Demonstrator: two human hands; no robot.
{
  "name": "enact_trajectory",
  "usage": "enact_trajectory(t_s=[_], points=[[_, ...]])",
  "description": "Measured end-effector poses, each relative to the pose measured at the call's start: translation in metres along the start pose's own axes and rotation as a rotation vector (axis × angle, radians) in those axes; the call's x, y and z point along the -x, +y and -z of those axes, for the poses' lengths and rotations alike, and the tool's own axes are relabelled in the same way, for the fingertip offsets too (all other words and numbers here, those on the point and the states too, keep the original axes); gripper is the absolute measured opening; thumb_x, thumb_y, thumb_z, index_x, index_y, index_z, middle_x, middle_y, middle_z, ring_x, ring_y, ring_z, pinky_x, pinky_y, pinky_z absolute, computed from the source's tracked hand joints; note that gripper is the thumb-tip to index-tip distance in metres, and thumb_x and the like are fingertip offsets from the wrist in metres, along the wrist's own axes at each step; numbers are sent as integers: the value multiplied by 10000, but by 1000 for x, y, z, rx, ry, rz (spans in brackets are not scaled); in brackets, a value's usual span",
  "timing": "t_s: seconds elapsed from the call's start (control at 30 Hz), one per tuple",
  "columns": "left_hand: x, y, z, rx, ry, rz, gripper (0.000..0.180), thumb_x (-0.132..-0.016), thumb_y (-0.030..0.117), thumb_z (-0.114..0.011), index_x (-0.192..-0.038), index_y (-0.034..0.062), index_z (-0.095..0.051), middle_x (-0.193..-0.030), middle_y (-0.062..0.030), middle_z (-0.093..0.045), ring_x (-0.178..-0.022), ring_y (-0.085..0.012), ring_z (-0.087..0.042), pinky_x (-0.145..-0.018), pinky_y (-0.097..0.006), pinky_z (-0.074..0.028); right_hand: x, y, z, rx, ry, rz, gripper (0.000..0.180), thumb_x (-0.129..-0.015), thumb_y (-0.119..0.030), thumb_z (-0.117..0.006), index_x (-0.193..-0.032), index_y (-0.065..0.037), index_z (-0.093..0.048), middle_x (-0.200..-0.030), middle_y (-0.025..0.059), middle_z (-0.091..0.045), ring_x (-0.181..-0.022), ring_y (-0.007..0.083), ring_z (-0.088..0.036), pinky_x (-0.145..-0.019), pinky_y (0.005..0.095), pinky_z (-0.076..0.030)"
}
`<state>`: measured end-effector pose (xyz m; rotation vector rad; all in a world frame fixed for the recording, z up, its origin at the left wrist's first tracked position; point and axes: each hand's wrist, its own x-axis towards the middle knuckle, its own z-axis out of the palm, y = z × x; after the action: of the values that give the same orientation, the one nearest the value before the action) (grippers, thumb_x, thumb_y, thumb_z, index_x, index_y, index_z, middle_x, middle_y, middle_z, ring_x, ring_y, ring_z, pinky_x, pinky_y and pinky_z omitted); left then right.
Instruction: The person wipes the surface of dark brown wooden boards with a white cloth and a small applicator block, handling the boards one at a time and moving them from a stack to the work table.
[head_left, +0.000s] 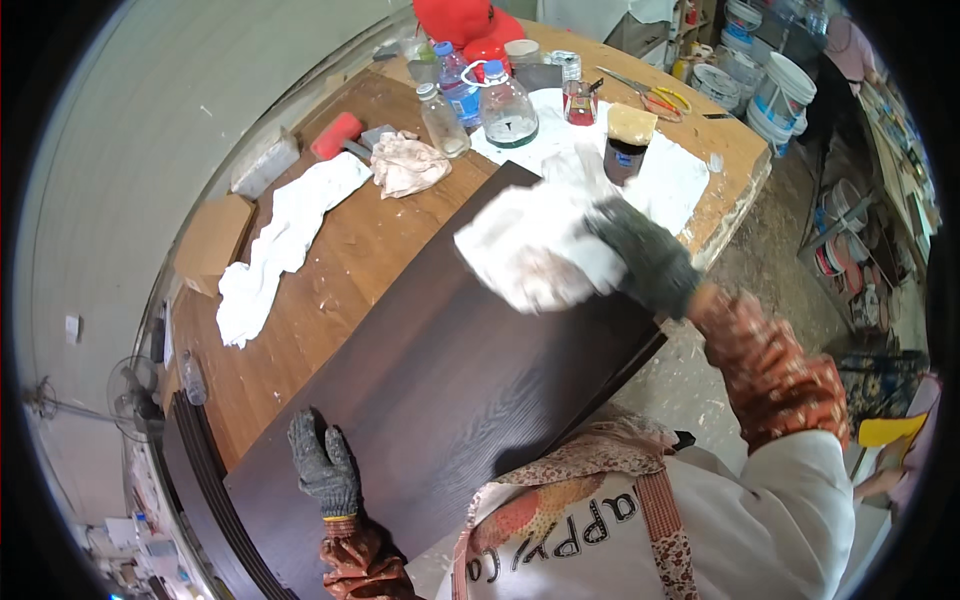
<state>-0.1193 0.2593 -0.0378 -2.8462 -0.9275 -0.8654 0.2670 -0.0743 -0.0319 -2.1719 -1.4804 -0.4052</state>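
Note:
A dark brown wood-grain board [410,370] lies slantwise across the worktable in front of me. On its near left part rests my left hand [325,470], in a grey knit glove, flat with fingers stretched out and holding nothing. My right hand [645,255], in a dark glove, grips a crumpled white cloth [535,245] over the board's far right end. Motion blurs the cloth, and whether it touches the board I cannot tell. Just beyond it stands a dark jar [622,165] topped by a yellowish sponge [631,125].
Bottles, among them a clear jug [508,110], stand at the table's far side near yellow-handled scissors [665,100]. Leftward lie a red-headed mallet [337,135], a stained rag [408,164], a long white cloth [285,240] and a cardboard box [213,240]. Stacked dark boards [215,510] flank the near left.

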Motion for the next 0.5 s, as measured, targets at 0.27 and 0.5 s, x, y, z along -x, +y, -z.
enact_trajectory(t_s=[0.27,0.5], points=[[-2,66,8,-211,6,59,312,-896,188,-520,-1148,12,-572,-1174,-189,-566,-1127,-368,-506,-982,-433,-384,90,22,101,-559,-270,-405,486,-708,-123,-695,-1159,-17,-549,-1127,172,-592,-1040,273,-585,-898,369,-474],[7,117,31,-168,-41,139,323,-863,191,-566,-1116,-9,-570,-1150,-225,-562,-1118,-392,-503,-1000,-446,-364,94,155,178,-74,313,-535,366,-919,-192,-460,-1221,14,-471,-1159,122,-545,-1039,229,-534,-873,334,-440]])
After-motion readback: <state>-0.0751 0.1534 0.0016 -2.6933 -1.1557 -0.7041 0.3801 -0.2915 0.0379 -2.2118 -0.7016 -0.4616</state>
